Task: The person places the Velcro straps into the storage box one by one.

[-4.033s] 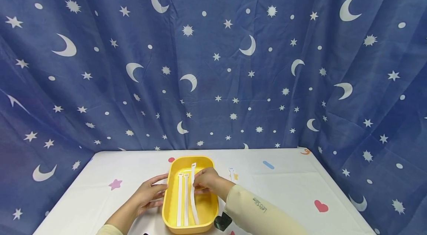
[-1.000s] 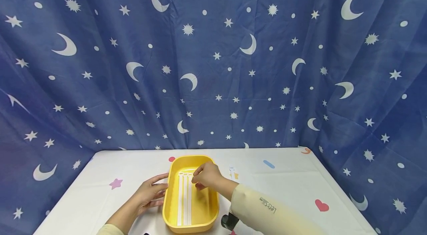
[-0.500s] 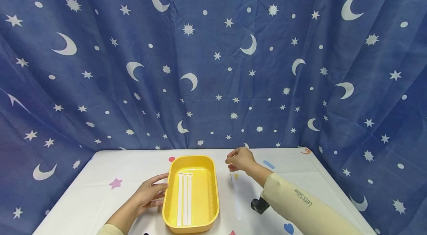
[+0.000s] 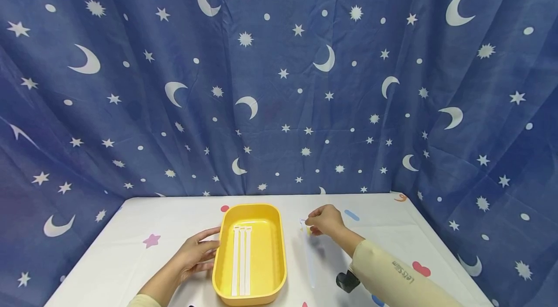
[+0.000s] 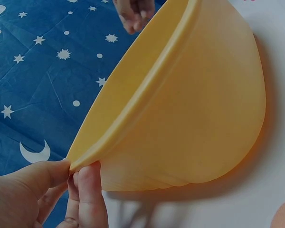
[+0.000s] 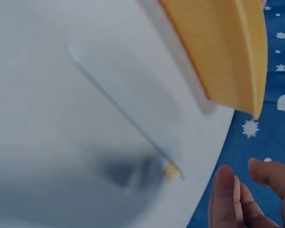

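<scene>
The yellow plastic tray (image 4: 266, 268) stands on the white table, and my left hand (image 4: 196, 251) is at its left side. In the left wrist view, the thumb and fingers of that hand pinch the tray's rim (image 5: 128, 107). Three white straps (image 4: 242, 258) with slotted ends lie lengthwise side by side in the tray's left half. To the right of the tray, another white strap (image 4: 310, 258) lies flat on the table. My right hand (image 4: 328, 222) is at its far, slotted end, thumb and index finger apart with nothing between them in the right wrist view (image 6: 251, 197).
The tablecloth (image 4: 183, 220) is white with printed coloured shapes, such as a purple star (image 4: 151, 240). A blue curtain (image 4: 279, 103) with moons and stars hangs behind the table. A black wrist device (image 4: 347, 281) sits under the right forearm.
My right hand laid a third strap beside the two in the tray and let go of it. It then moved right, to the strap on the table. The left hand stays on the tray.
</scene>
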Demonstrator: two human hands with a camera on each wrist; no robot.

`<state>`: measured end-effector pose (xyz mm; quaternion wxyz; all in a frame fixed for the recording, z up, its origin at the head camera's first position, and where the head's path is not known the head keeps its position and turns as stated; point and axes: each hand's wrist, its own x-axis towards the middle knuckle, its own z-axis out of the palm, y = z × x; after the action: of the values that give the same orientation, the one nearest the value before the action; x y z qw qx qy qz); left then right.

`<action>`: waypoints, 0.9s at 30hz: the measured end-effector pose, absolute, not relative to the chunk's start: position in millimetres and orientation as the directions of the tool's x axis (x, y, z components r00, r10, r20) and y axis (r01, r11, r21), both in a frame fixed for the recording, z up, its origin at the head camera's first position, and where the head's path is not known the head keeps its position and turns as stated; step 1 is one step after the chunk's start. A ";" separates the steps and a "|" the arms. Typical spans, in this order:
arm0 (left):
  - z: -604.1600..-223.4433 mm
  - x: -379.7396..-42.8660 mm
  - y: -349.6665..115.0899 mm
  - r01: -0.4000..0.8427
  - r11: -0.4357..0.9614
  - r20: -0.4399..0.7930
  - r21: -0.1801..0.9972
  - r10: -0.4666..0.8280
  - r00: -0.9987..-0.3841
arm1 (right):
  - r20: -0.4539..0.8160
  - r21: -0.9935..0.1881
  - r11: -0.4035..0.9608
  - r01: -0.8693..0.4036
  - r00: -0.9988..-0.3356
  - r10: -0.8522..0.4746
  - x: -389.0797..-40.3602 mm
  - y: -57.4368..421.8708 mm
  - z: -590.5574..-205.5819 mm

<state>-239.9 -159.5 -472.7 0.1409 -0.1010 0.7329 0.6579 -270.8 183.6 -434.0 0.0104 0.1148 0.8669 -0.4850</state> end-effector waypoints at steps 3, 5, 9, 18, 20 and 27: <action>-472.2 -240.0 -159.5 -0.339 0.115 -0.345 0.934 0.034 -0.938 | -0.120 -0.828 0.522 0.205 -0.974 0.191 -270.5 186.9 -440.5; -471.8 -240.0 -159.4 -0.342 0.115 -0.347 0.933 0.035 -0.937 | -0.122 -0.827 0.522 0.209 -0.973 0.197 -270.3 189.0 -444.8; -471.9 -239.7 -159.8 -0.345 0.110 -0.350 0.932 0.035 -0.936 | -0.126 -0.815 0.537 0.218 -0.971 0.203 -269.2 191.1 -455.1; -473.5 -239.3 -159.3 -0.340 0.105 -0.346 0.935 0.043 -0.937 | -0.133 -0.785 0.572 0.237 -0.967 0.218 -263.8 188.1 -479.1; -473.7 -239.5 -159.4 -0.340 0.106 -0.346 0.935 0.043 -0.937 | -0.134 -0.787 0.567 0.243 -0.964 0.227 -263.4 186.4 -482.5; -474.2 -240.8 -159.9 -0.339 0.109 -0.345 0.934 0.036 -0.938 | -0.057 -0.729 0.656 0.196 -0.972 0.227 -262.7 180.1 -488.3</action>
<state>-240.8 -159.9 -474.2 0.1424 -0.1036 0.7308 0.6595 -262.7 180.1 -488.3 -0.0194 0.1163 0.9098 -0.3980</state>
